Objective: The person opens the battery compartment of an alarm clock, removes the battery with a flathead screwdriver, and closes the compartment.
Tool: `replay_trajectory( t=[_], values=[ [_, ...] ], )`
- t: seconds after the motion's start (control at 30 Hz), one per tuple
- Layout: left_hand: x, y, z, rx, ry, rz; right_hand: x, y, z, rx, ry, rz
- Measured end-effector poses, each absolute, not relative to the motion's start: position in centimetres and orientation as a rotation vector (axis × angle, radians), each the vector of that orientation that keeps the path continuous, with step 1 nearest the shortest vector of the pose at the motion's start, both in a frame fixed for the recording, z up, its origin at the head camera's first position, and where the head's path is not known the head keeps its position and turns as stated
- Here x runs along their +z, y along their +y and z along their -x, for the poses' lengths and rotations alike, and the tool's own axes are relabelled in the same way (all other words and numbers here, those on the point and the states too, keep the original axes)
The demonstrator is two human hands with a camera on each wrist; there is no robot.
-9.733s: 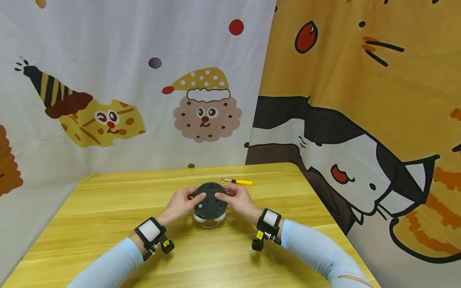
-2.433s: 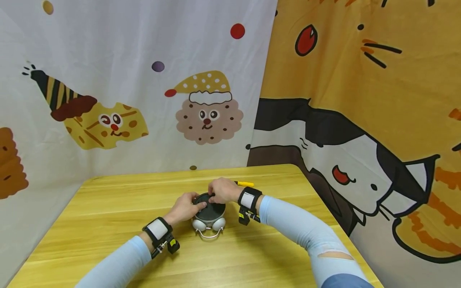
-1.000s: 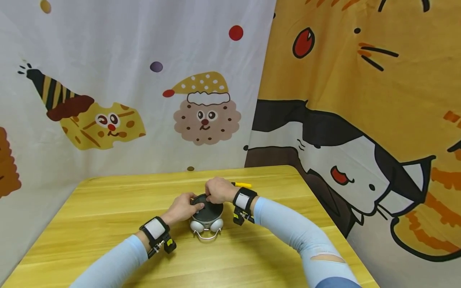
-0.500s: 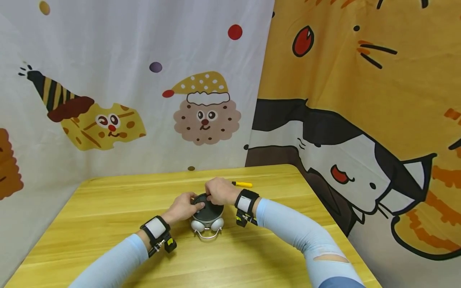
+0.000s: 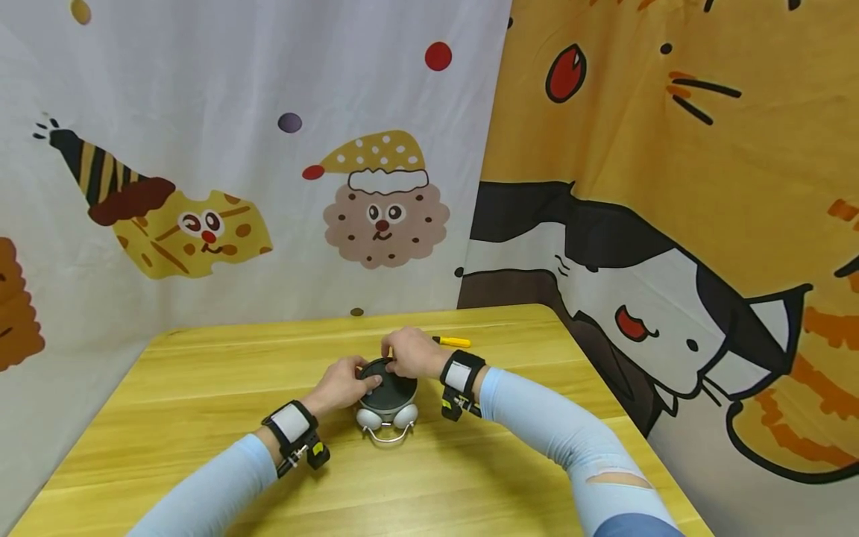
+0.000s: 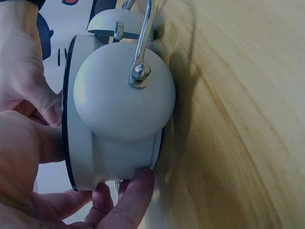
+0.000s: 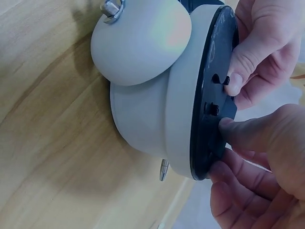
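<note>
Left hand [image 5: 341, 384] grips the alarm clock [image 5: 392, 391] from ten o'clock, thumb on its black back and fingers round the side, evidently to keep it from turning. Right hand [image 5: 414, 354], at one o'clock, appears to pinch the back's far edge between thumb and curled fingers; whether a smaller part sits between them cannot be determined. Wooden table [image 5: 201, 403] supports the clock near its middle, face down, an arrangement that leaves the rear open to both thumbs. White bells [image 5: 406, 416] sit at five and seven o'clock, toward the person and clear of the fingers. Wire handle [image 5: 388, 440] spans them at six o'clock. Yellow-handled tool [image 5: 455, 342] lies at two o'clock, apart from the clock, presumably for easy reach. Small black knobs [image 7: 215, 109] show beside the thumbs.
</note>
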State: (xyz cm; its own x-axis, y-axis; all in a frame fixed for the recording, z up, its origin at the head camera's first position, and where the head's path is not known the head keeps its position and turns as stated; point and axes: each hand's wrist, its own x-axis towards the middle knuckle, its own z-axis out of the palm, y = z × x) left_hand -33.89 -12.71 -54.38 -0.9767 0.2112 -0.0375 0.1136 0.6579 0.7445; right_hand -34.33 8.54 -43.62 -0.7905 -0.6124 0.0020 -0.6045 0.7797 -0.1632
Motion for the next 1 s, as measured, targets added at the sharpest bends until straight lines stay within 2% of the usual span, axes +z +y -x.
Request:
replay_trajectory(
  t=[0.5,0.8,1.0],
  values=[
    [-56.1,-13.3,35.6,1.245,2.705,-0.234,-44.0,8.9,34.5,-0.353,2.908,1.123],
    [-52.5,-12.7,32.4,1.263,2.704,-0.292,-44.3,9.1,34.6,-0.406,2.894,1.132],
    [-52.3,-12.7,32.0,1.266,2.710,-0.345,-44.2,9.2,34.6,-0.427,2.904,1.126]
  ],
)
